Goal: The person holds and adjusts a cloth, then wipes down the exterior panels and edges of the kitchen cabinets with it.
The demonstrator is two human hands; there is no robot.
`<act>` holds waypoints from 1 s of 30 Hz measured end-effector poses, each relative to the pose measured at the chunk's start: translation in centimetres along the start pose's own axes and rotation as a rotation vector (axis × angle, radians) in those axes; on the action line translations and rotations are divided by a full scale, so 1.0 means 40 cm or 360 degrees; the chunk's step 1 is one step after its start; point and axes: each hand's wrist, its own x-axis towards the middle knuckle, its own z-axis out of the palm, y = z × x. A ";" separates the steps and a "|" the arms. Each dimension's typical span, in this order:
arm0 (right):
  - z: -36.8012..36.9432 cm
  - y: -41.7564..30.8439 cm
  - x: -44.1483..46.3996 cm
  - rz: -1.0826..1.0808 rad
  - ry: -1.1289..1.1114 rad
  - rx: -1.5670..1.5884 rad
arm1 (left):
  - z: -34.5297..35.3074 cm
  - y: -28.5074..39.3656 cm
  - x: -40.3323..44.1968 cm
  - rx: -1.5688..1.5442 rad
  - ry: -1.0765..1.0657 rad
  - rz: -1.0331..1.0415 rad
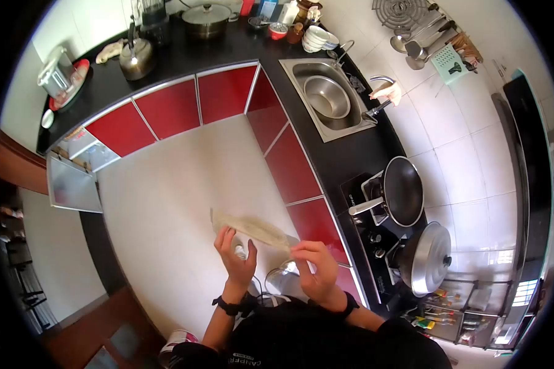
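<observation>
A thin, pale beige cloth hangs stretched between my two hands, in front of my body and over the floor. My right hand pinches its right end between thumb and fingers. At the lower left edge of the cloth, the fingertips of my left hand are closed on it, with the thumb standing apart. Beneath the hands, near my body, is a shiny metal object, partly covered by my right hand and too unclear to name.
To the right runs a black counter with a sink holding a steel basin, a frying pan on the stove and a lidded wok. A kettle stands on the far counter. A cabinet door hangs open at left.
</observation>
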 end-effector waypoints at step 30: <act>-0.012 0.690 0.459 0.0860 0.0959 -0.0312 | 0.528 -0.447 0.642 0.0828 -0.1491 -0.0059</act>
